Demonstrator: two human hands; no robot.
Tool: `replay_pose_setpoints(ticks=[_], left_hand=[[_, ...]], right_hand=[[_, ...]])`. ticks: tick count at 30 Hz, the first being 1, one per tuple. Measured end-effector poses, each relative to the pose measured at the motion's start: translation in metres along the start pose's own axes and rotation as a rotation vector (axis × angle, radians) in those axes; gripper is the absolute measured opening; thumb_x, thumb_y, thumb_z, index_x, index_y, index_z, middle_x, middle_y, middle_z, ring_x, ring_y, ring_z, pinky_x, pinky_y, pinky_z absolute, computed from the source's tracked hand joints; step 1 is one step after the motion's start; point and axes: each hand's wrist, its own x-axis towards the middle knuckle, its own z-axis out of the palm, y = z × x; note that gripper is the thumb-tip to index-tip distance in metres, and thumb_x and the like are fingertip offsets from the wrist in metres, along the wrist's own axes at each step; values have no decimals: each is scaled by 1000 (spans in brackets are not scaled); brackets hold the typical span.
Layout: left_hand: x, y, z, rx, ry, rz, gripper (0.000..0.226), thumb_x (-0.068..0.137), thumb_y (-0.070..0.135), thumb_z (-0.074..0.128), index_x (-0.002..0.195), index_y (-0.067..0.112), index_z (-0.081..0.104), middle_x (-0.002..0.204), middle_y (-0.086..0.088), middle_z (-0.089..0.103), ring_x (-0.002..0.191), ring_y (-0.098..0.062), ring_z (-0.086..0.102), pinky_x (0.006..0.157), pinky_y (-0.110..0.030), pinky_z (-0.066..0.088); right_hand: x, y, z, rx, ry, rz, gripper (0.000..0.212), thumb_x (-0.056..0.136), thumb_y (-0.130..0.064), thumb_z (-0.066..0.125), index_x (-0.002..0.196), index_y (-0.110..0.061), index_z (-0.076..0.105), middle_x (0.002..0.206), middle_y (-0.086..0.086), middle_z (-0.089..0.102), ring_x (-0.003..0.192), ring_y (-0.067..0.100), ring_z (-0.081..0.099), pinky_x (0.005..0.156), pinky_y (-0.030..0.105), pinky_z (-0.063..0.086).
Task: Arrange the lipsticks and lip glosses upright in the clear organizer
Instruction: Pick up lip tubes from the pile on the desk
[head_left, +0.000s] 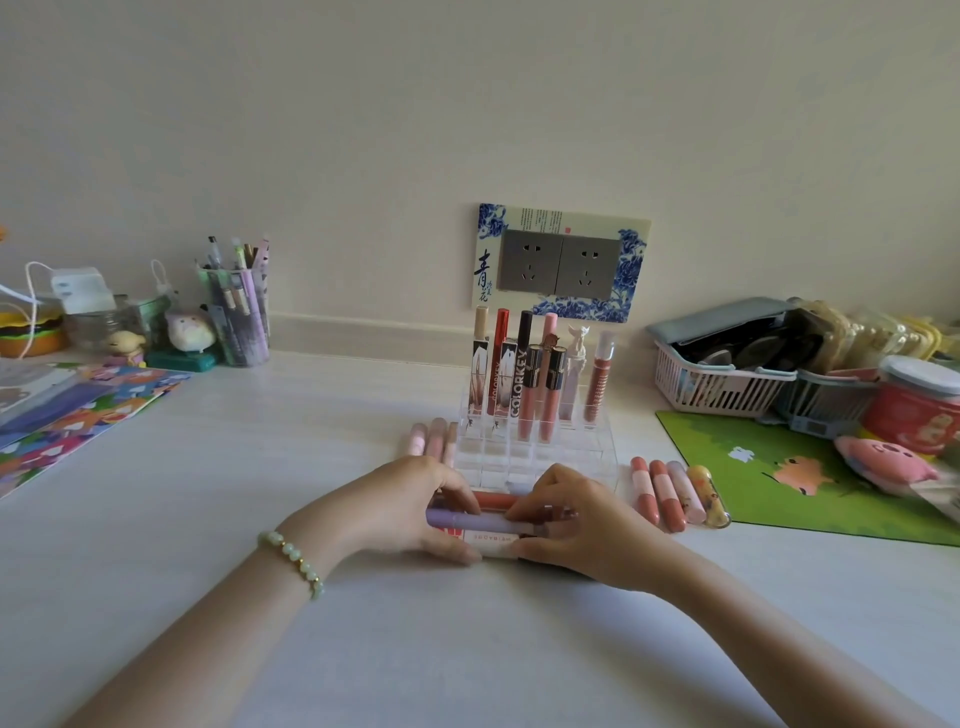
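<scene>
The clear tiered organizer (535, 457) stands mid-table with several lipsticks and glosses (525, 374) upright in its back rows; its front rows hold nothing. Just in front of it lies a bundle of lip products (493, 530) on their sides, among them a purple tube and a white one. My left hand (415, 504) grips the bundle's left end and my right hand (566, 514) grips its right end. Three pale pink tubes (434, 441) lie left of the organizer. Several peach and pink tubes (675, 493) lie to its right.
A green mouse mat (810, 478) with a pink plush lies at right, behind it baskets (722, 384) and a red jar. A pen cup (241, 312), small figurines and colourful paper (78, 415) sit at left. A wall socket plate (561, 265) is behind the organizer.
</scene>
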Motion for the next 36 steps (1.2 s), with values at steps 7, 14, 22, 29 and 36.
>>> replay_pose_setpoints(ticks=[7, 14, 22, 29, 36], left_hand=[[-3, 4, -3, -7, -5, -32, 39, 64, 41, 84, 97, 38, 63, 157, -16, -13, 143, -13, -21, 106, -25, 28], [-8, 10, -5, -31, -9, -30, 35, 66, 33, 84, 95, 37, 65, 158, -13, -9, 143, -6, -15, 97, -17, 26], [-6, 7, -6, -130, 85, -11, 21, 69, 38, 81, 88, 38, 70, 135, -1, 44, 135, -14, 36, 97, -17, 37], [-2, 8, -6, -303, 257, 103, 14, 72, 34, 79, 81, 29, 71, 81, 5, 69, 65, -5, 55, 60, -20, 44], [1, 17, -5, -634, 444, 149, 8, 79, 20, 74, 85, 15, 72, 72, 6, 68, 59, -2, 58, 60, -22, 47]], right_hand=[[-1, 0, 2, -9, 29, -11, 35, 72, -51, 70, 103, -34, 66, 96, -10, 53, 85, 5, 54, 79, 19, 46], [-1, 2, 5, 18, 50, -24, 29, 73, -48, 71, 98, -35, 62, 96, -17, 50, 83, -2, 52, 73, 7, 40], [-1, 5, 8, 0, 73, -42, 33, 72, -52, 70, 98, -35, 60, 94, -20, 50, 84, -2, 52, 72, 7, 41], [-1, 6, 10, 16, 94, -39, 36, 72, -52, 70, 100, -32, 60, 94, -16, 52, 83, 2, 54, 74, 14, 46], [-2, 0, 4, 124, 162, 3, 21, 77, -43, 68, 93, -32, 60, 94, -13, 55, 82, 3, 51, 72, 11, 41]])
